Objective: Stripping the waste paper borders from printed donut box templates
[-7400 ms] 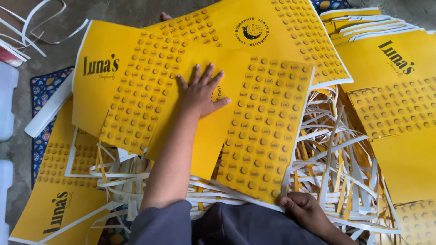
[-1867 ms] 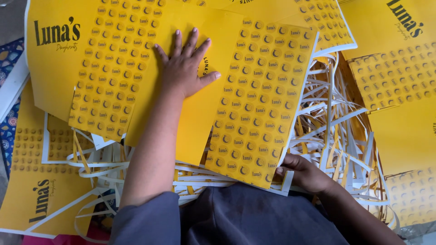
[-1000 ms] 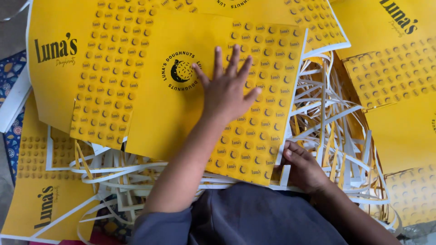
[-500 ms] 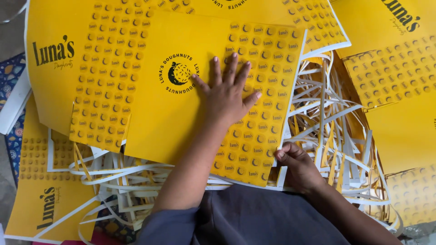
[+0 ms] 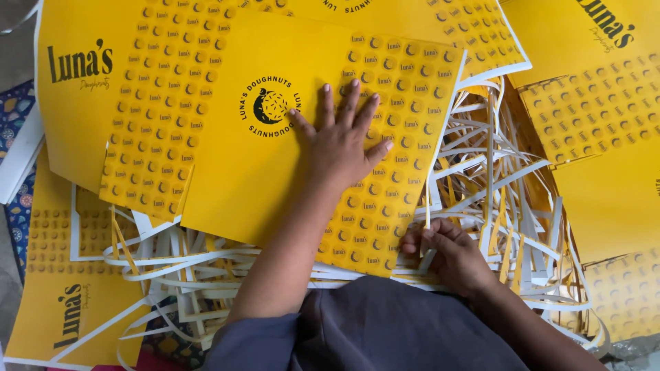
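The left hand (image 5: 342, 145) lies flat with spread fingers on the yellow card sheet (image 5: 289, 148), which is on the pile. The right hand (image 5: 450, 255) pinches its lower right white edge strip (image 5: 427, 264).

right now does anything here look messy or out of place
Yes: a tangle of white and yellow trim strips lies heaped under and beside the yellow printed sheet, spilling toward the right hand. The left hand presses flat on that sheet, which lies askew over other sheets.

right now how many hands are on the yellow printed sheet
2: the left hand lies flat on the yellow printed sheet; the right hand pinches its lower right edge.
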